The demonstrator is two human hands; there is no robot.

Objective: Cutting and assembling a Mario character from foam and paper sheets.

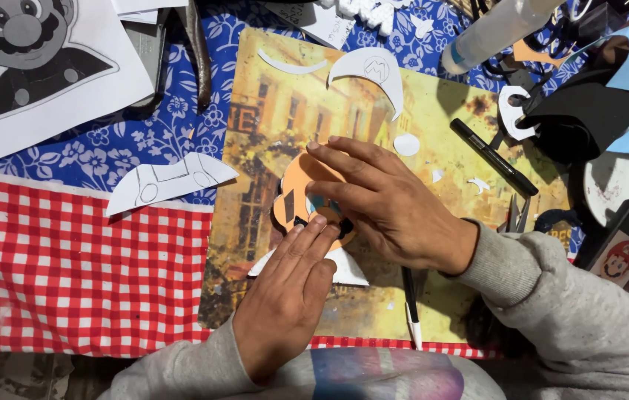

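- While both hands press flat, the step in hand appears to be seating small pieces onto an orange cut-out [301,185] that lies on a yellow picture board [270,111].
- Left hand [288,296]: fingers straight and held together, tips resting on the lower edge of the cut-out; nothing is pinched.
- Right hand [385,204]: fingers slightly spread, laid across the cut-out from the right, palm down; it grips nothing, as far as can be seen.
- Cut-out: directly under the fingertips of both hands, where they meet. Black pieces [290,206] and a teal patch show between the fingers; the rest is covered.
- White triangular piece [348,270]: partly under the cut-out, between the left fingers and the right wrist.
- White curved piece [373,74]: on the board, beyond the right fingertips, well apart from them.
- Black marker [494,157]: to the right of the right hand, near its knuckles.
- Thin pen [411,307]: under the right wrist, pointing toward the person.
- White paper shape with drawn outlines [170,181]: to the left of the left hand, across the edge of a red checked cloth [70,274].
- Grey printed character sheet [32,59]: far beyond and left of both hands.
- Clear tube [492,30]: far beyond the right hand.
- Next move, as a judgement: it calls for even downward pressure without sideways slip, then a straight lift of the fingers so that the small black pieces do not shift.
- Risk, as a judgement: a piece may cling to a fingertip on release.
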